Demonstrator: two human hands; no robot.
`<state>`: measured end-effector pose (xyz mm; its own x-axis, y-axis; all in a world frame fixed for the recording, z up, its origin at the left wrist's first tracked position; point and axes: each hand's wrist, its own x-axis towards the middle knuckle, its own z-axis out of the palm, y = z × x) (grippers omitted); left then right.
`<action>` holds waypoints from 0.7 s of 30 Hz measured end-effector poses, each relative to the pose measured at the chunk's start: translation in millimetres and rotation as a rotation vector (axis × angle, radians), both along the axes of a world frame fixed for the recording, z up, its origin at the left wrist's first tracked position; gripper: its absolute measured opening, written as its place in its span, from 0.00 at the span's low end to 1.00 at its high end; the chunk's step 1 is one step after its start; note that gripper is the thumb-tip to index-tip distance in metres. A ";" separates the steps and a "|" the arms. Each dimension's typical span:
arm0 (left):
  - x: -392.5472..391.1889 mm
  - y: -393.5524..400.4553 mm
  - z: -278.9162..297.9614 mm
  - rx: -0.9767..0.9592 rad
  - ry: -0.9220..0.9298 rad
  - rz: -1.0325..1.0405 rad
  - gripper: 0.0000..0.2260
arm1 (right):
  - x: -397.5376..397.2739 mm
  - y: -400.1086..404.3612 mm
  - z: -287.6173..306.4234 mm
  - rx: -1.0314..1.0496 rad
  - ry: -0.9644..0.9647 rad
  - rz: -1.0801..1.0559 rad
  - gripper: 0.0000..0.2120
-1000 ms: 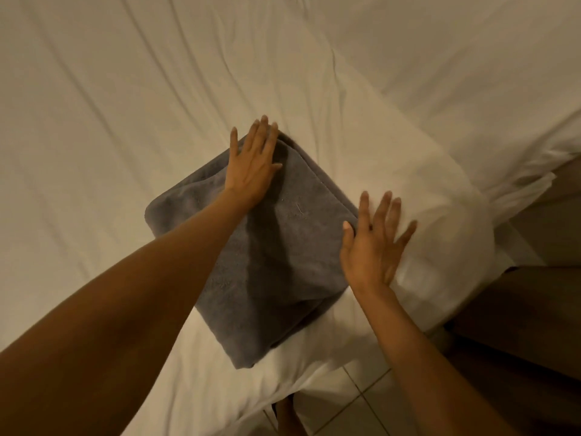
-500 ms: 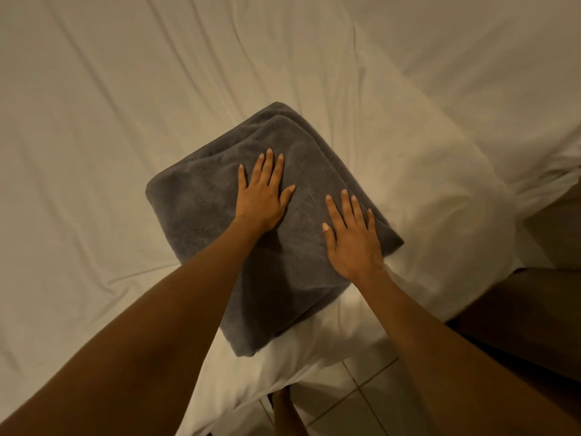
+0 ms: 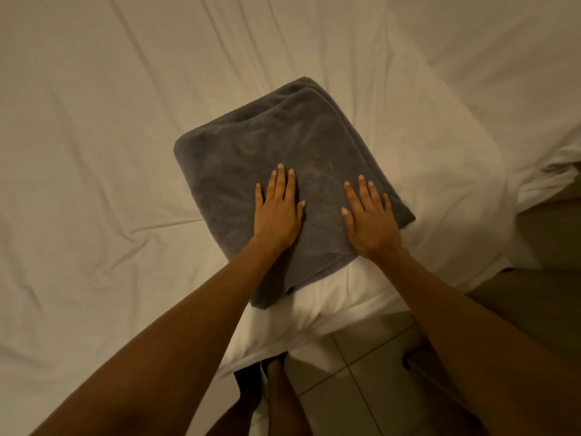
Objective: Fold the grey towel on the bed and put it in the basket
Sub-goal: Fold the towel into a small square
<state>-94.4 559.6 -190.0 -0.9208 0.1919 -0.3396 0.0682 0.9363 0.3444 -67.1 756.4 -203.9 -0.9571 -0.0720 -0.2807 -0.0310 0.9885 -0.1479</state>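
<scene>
The grey towel [image 3: 276,146] lies folded into a thick square near the corner of the bed [image 3: 94,121], its layered edges showing at the far side. My left hand [image 3: 278,212] rests flat on the towel's middle with straight fingers. My right hand [image 3: 369,218] lies flat on the towel's right part, fingers straight and slightly spread. Both palms press down on the top layer. No basket is in view.
White wrinkled sheets cover the bed all around the towel. The bed corner drops to a tiled floor [image 3: 355,372] at the bottom, where my legs [image 3: 276,401] stand. A brown piece of furniture [image 3: 534,294] stands at the right.
Both hands slid back toward me across the towel. The left came from the far corner to the middle; the right moved from the sheet beside the towel onto its right part.
</scene>
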 end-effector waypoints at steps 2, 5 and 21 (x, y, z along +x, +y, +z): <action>29.8 -0.5 1.7 0.018 -0.011 0.054 0.28 | 11.4 4.5 3.5 0.011 0.029 0.046 0.26; 69.8 3.9 1.8 0.027 0.016 0.075 0.28 | 30.6 13.7 8.4 0.038 0.099 0.112 0.25; 140.8 29.3 -13.1 -0.149 0.091 0.152 0.37 | 25.3 63.9 7.6 0.219 0.116 0.491 0.36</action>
<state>46.4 589.0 -203.1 -0.9634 0.0023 -0.2680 -0.0533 0.9783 0.2001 -41.8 820.2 -196.3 -0.8512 -0.4698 -0.2339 -0.5004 0.8609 0.0919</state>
